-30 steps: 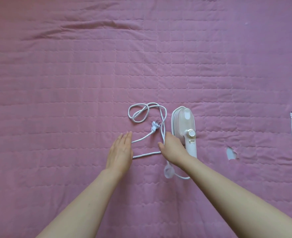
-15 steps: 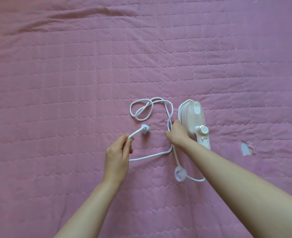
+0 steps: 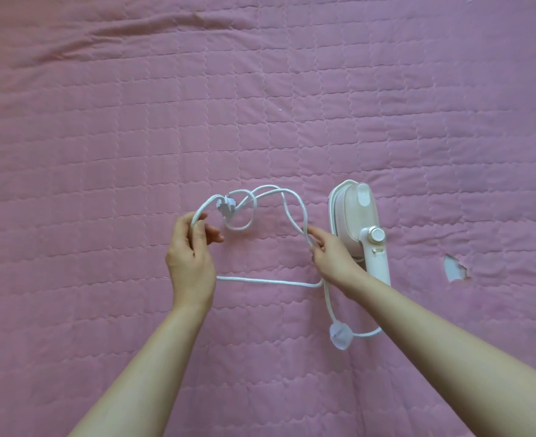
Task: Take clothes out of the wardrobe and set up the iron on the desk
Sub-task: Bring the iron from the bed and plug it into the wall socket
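Iron [image 3: 359, 230]: lying flat on pink quilted bedding [image 3: 260, 105], just right of both hands, unplugged.
Cord [image 3: 262, 281]: sprawling in loose white loops left of the iron, plug [image 3: 226, 207] dangling among the loops.
Left hand [image 3: 191, 263]: pinching a raised loop of cord between thumb and curled fingers.
Right hand [image 3: 333, 258]: pinching a second strand, just beside the iron.
Progress: seemingly untangling the cord; plugging in and standing the iron ready remaining.
Clothes: none showing.
Bedding damage: small torn patch [image 3: 454, 268] right of the iron.
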Demonstrator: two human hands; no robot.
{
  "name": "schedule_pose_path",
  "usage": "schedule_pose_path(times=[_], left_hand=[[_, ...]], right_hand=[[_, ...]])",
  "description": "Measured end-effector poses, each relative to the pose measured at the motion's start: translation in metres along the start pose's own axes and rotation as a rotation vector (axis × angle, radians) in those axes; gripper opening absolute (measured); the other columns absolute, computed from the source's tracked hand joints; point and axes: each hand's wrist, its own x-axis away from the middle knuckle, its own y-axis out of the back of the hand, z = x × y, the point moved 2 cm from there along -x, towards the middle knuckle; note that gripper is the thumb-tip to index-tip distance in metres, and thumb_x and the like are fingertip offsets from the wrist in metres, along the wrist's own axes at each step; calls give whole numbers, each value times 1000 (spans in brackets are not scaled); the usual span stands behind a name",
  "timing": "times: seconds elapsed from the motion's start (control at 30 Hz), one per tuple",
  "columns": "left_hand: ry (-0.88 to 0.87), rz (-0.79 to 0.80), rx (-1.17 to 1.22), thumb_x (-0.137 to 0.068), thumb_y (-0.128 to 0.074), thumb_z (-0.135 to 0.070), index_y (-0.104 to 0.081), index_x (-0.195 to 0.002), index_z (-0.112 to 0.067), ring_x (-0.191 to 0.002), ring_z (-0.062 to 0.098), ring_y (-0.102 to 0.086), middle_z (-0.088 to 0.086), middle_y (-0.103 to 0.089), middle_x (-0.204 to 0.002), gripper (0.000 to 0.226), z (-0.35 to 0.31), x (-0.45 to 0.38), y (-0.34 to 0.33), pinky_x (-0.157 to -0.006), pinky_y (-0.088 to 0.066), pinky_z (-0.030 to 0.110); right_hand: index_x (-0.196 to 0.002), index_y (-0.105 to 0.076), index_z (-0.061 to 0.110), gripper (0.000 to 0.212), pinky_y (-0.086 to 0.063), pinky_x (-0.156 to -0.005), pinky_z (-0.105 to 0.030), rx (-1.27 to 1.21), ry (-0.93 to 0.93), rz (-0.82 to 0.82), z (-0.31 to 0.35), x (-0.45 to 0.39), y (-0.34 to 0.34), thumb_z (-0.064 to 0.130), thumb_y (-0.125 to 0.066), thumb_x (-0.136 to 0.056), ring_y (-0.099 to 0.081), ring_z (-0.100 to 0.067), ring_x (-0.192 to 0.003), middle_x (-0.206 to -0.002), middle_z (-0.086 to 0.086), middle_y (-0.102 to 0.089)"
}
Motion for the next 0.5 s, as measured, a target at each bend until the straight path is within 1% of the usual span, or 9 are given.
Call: schedule_pose_path(times=[0.03,0.07,0.13,0.2,0.3,0.37,0.43,0.47,0.5], left_hand=[[1,-10,13,-102,-40,-18,-56,-103,-16,-81,23,-68,7,-66,-84,17,0,-2,1,-83,-55,34],[-2,-24,19,-103,-39,-18,-55,-104,-15,-84,22,-69,8,-67,-87,17,0,-3,1,-86,-55,35],[-11,-76,30,-103,-37,-19,-52,-105,-15,-91,18,-69,10,-68,-95,16,1,-5,3,-90,-54,38],[-22,-153,54,-103,-35,-20,-48,-104,-17,-98,15,-68,9,-68,-105,13,1,-6,5,-93,-53,39],[-40,-207,61,-102,-35,-24,-44,-103,-24,-107,9,-64,-9,-65,-111,10,1,-5,7,-93,-50,33],[-71,-188,20,-102,-35,-28,-44,-102,-27,-102,1,-62,-15,-61,-102,8,0,-1,7,-90,-49,29],[-88,-122,-66,-103,-35,-26,-42,-101,-26,-83,-11,-55,-16,-58,-95,8,4,3,6,-75,-44,15],[-72,-65,-126,-103,-34,-25,-42,-101,-26,-71,-10,-52,-19,-59,-95,8,9,4,5,-67,-41,12],[-45,1,-189,-103,-34,-26,-41,-100,-27,-65,-6,-50,-21,-62,-101,9,16,4,4,-64,-40,16]], right_hand=[[-131,-55,17,52,-39,-74,-12,2,35,25,0,6,0,-8,-35,-90,-48,8,-73,-90,20,-56],[-130,-56,17,52,-40,-81,-12,8,69,44,2,14,1,-10,-35,-90,-50,8,-81,-96,20,-59],[-129,-58,16,53,-36,-94,-12,54,127,70,3,26,1,-12,-36,-90,-51,-3,-105,-114,9,-62],[-128,-59,20,56,-36,-86,-9,131,139,116,-1,34,-2,-11,-35,-88,-52,-9,-110,-117,1,-61],[-129,-57,32,60,-34,-75,-20,280,98,209,-13,38,-10,-6,-33,-89,-53,-23,-100,-104,-8,-51],[-129,-56,34,60,-32,-71,-16,311,107,265,-16,41,-14,-5,-33,-90,-48,-19,-92,-98,-5,-45],[-129,-57,33,55,-32,-78,-17,312,124,310,-14,44,-14,-3,-34,-93,-45,-14,-93,-99,-4,-44],[-128,-57,32,53,-33,-82,-19,304,121,326,-14,46,-13,-2,-35,-94,-45,-14,-95,-101,-4,-44],[-128,-58,31,52,-34,-84,-19,286,114,330,-13,46,-12,-1,-35,-95,-47,-15,-96,-103,-5,-45]])
